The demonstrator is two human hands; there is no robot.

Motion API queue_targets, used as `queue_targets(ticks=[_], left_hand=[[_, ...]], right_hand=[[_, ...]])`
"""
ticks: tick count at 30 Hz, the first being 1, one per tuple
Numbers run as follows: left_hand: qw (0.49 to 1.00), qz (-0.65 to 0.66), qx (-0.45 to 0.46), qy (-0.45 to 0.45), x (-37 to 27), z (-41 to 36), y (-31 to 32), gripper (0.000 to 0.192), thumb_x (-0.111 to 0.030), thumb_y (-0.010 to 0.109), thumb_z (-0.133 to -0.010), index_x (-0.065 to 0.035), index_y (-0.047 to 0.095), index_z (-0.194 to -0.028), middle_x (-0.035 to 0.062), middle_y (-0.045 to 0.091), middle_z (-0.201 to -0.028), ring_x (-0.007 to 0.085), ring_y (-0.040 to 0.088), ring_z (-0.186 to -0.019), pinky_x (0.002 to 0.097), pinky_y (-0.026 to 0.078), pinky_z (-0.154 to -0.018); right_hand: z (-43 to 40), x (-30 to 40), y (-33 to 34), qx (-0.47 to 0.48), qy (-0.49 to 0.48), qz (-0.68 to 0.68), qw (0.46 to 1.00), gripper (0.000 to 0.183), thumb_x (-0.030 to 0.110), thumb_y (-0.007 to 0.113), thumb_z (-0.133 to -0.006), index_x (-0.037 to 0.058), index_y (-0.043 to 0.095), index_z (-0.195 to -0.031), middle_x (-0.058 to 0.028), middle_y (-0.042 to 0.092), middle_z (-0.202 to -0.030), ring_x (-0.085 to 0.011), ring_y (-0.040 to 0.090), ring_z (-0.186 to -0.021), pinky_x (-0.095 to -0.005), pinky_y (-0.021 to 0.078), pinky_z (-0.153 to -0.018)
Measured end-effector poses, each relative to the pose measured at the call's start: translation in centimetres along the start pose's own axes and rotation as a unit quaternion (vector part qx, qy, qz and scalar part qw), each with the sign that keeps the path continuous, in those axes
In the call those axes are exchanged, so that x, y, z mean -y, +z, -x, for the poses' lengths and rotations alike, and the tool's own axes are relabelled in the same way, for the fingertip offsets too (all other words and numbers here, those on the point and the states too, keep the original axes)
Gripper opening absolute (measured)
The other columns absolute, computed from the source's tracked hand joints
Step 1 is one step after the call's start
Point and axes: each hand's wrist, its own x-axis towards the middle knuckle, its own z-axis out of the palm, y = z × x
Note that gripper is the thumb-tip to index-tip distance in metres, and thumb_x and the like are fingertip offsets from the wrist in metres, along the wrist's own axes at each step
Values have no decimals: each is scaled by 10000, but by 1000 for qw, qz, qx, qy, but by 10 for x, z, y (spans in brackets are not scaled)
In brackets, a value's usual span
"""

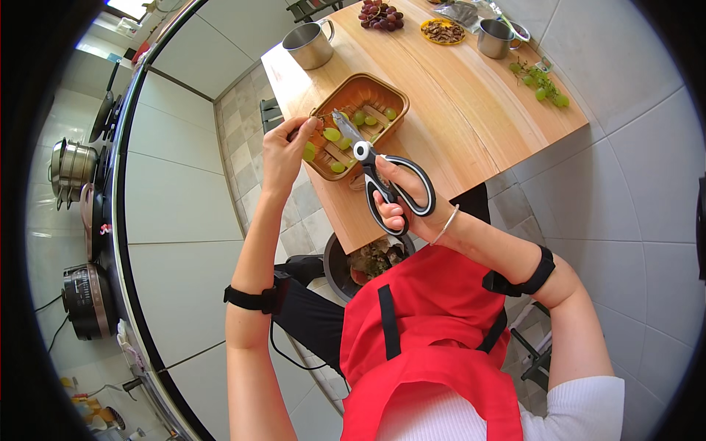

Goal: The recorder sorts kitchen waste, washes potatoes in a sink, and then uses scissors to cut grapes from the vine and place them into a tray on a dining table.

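Observation:
My left hand (287,149) pinches a thin grape stem at the left rim of a copper-coloured rectangular tray (401,105). Kitchen scissors (361,150) with black and white handles are in my right hand (408,195), fingers through the loops. Their blades reach over the tray, close to the stem; how far apart the blades are is hard to tell. Several green grapes (359,118) lie in the tray, and others, such as the green grape (331,134), sit near my left fingertips. Whether those still hang on the stem is unclear.
The wooden table (452,116) bears a large steel mug (309,47), red grapes (381,16), a yellow dish of brown pieces (443,32), a smaller steel cup (495,39) and a green grape bunch (538,82). A bin (336,264) with scraps stands below the near table corner.

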Motion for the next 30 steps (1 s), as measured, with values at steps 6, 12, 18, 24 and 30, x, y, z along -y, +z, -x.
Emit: queue_targets(ticks=[6, 12, 18, 24, 30], left_hand=[[1000, 1, 1, -3, 2, -1, 0, 233, -182, 577, -860, 35, 643, -913, 54, 652, -831, 94, 597, -780, 211, 458, -714], [1000, -6, -17, -1, 1, -1, 1, 234, -186, 586, -854, 31, 650, -916, 49, 656, -825, 84, 591, -768, 203, 449, -699], [999, -23, -46, 15, 3, -2, 3, 236, -179, 601, -843, 33, 654, -932, 45, 659, -810, 71, 577, -738, 194, 440, -666], [997, -38, -61, 12, 5, -1, 4, 217, -157, 612, -834, 32, 657, -931, 50, 662, -820, 63, 574, -734, 180, 436, -658], [996, 8, -78, 49, 1, -1, 6, 225, -181, 640, -814, 28, 667, -894, 20, 629, -705, 40, 490, -612, 187, 384, -548]], right_hand=[[0, 0, -6, -6, 2, 17, 1000, 338, 411, 613, -815, 109, 462, -818, -5, 453, -653, -45, 402, -461, -183, 346, -380], [9, 1, 6, -48, -2, -5, 999, 356, 438, 552, -846, 95, 459, -818, -21, 460, -648, -70, 423, -477, -203, 364, -408], [18, -3, 16, -8, 23, -38, 999, 369, 436, 509, -872, 75, 452, -828, -48, 472, -663, -98, 421, -477, -226, 343, -392], [15, -2, 16, 8, 51, -40, 998, 397, 442, 503, -873, 54, 482, -794, -39, 483, -646, -102, 436, -482, -231, 357, -406], [14, -4, 19, 10, 44, -25, 999, 380, 439, 498, -876, 59, 489, -852, -42, 485, -662, -106, 435, -490, -236, 362, -416]])
